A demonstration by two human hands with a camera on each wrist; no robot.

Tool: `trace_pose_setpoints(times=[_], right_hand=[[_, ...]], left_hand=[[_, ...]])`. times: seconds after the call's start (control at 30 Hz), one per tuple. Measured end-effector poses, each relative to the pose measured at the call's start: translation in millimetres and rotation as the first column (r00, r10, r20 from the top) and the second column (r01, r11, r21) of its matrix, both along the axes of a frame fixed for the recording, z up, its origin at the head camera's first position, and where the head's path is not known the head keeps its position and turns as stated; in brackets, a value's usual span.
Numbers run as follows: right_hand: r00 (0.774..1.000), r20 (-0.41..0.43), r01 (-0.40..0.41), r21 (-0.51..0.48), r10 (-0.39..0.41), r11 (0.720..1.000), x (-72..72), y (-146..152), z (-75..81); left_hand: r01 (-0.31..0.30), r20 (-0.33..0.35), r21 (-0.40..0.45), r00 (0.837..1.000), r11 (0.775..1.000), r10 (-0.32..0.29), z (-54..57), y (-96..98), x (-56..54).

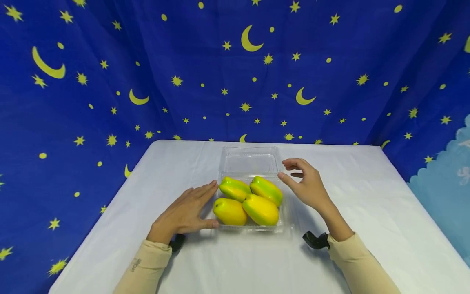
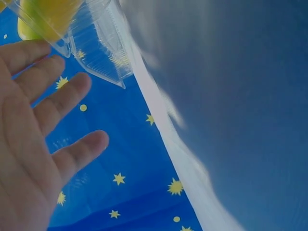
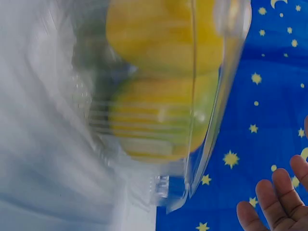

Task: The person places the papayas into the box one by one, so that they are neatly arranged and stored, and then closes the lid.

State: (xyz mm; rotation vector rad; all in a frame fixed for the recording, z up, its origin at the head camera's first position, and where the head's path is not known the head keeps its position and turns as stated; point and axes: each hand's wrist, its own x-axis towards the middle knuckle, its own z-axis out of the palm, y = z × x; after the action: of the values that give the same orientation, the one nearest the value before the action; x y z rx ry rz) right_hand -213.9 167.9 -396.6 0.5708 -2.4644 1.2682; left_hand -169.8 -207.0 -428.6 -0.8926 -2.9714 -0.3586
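Note:
A clear plastic clamshell box lies on the table with its lid folded back away from me. Inside its base sit several oblong yellow-green fruits that look like mangoes, in two rows. My left hand is at the box's left side, fingers straight and thumb spread near the front corner. Beyond the right rim, my right hand hovers with loosely bent fingers and nothing in it, near the hinge end. In the right wrist view the box wall covers the fruits, and that hand's fingertips show at the lower right.
A white cloth covers the table. Blue curtain with yellow moons and stars hangs behind and at the sides. A black wrist mount sticks out below the right wrist, another below the left.

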Motion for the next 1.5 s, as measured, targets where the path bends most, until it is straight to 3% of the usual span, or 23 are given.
trace_pose_setpoints(times=[0.23,0.47,0.63,0.9,1.17,1.37,1.5], right_hand=[[0.999,0.020,0.048,-0.003,-0.048,0.999,-13.8,12.2,-6.4],[0.992,0.097,0.071,0.051,-0.076,0.996,-25.7,20.5,-17.6],[0.984,0.169,0.043,0.094,-0.058,0.995,-33.1,25.4,-24.9],[0.968,0.247,0.023,0.056,-0.036,0.998,-41.2,30.0,-36.7],[0.957,0.290,-0.027,0.014,0.022,1.000,-46.9,24.3,-49.7],[0.952,0.300,-0.078,0.033,0.065,0.996,-47.9,20.4,-55.3],[0.952,0.289,-0.120,0.065,0.097,0.991,-46.0,20.2,-54.3]], left_hand=[[0.005,-0.016,-0.015,1.000,1.000,-0.005,3.4,2.5,-5.2],[0.090,-0.112,0.056,0.990,0.994,-0.084,9.5,-0.6,-18.8],[0.128,-0.129,0.087,0.985,0.988,-0.116,13.2,-3.5,-28.6],[0.054,-0.155,0.107,0.987,0.993,-0.037,21.3,-1.7,-51.7],[-0.041,-0.041,0.158,0.998,0.987,0.048,16.9,0.7,-77.3],[-0.117,0.059,0.170,0.992,0.978,0.109,0.7,1.1,-90.9],[-0.124,0.104,0.162,0.989,0.979,0.108,-2.9,4.0,-96.2]])
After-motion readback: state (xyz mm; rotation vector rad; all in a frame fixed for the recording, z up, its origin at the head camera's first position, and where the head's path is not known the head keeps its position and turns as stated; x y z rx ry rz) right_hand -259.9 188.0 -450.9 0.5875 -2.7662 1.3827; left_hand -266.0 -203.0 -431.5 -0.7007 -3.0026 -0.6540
